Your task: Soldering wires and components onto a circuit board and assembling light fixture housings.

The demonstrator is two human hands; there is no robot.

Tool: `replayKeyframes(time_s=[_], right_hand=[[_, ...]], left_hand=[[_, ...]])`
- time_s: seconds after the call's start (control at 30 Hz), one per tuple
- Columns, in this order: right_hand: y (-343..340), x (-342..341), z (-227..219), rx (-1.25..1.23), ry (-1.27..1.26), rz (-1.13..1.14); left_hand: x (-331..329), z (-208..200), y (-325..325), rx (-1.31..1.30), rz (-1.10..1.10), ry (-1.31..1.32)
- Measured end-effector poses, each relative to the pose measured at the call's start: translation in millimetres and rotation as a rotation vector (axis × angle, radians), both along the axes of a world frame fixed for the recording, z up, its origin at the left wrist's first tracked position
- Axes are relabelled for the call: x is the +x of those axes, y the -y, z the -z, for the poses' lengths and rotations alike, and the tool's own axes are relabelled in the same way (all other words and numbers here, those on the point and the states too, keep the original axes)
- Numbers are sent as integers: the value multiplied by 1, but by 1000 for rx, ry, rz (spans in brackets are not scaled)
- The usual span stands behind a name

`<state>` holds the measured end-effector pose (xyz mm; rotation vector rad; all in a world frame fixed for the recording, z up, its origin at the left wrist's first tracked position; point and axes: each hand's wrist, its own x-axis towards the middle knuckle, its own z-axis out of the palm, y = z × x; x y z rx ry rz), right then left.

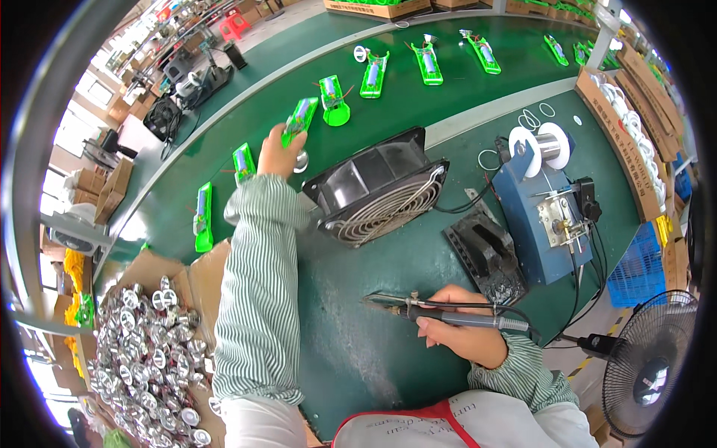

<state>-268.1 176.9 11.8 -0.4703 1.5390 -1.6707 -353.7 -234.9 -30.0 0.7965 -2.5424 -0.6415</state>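
Stretched out over the far green belt, my left hand (279,154) has its fingers closed on a bright green plastic housing (302,116) with electronic parts inside. A small silvery lamp cup (301,162) shows just right of that hand. Over the near worktop, my right hand (467,328) grips a soldering iron (455,316) with a thin feed tube along it. Its tip points left, above the bare green surface. Beyond the iron stands a black cooling fan (373,183) with a wire grille. A blue solder feeder (534,216) carrying a solder wire spool (553,148) is to the right.
More green housings (373,75) lie spaced along the belt. An open carton of silvery lamp cups (153,358) sits at lower left. A black iron holder (487,250) is beside the feeder. White coiled parts fill a carton (616,142); a floor fan (650,373) stands at lower right.
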Motion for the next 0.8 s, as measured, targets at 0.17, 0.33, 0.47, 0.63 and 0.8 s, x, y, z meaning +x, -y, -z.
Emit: replayKeyframes(time_s=[0.17, 0.33, 0.47, 0.63, 0.8], right_hand=[[-3, -14, 7, 30, -8, 102], [-1, -17, 11, 36, -56, 51], [-6, -21, 11, 74, -67, 8], [-10, -25, 6, 90, -44, -69], [-13, -19, 6, -17, -178, -36]], left_hand=[[-75, -9, -25, -466, 18, 135], [-96, -24, -73, -504, 115, 489], [-97, -6, -72, -593, 135, 397], [-50, -3, -69, -669, 246, 261], [50, -33, -91, -518, 251, 216]])
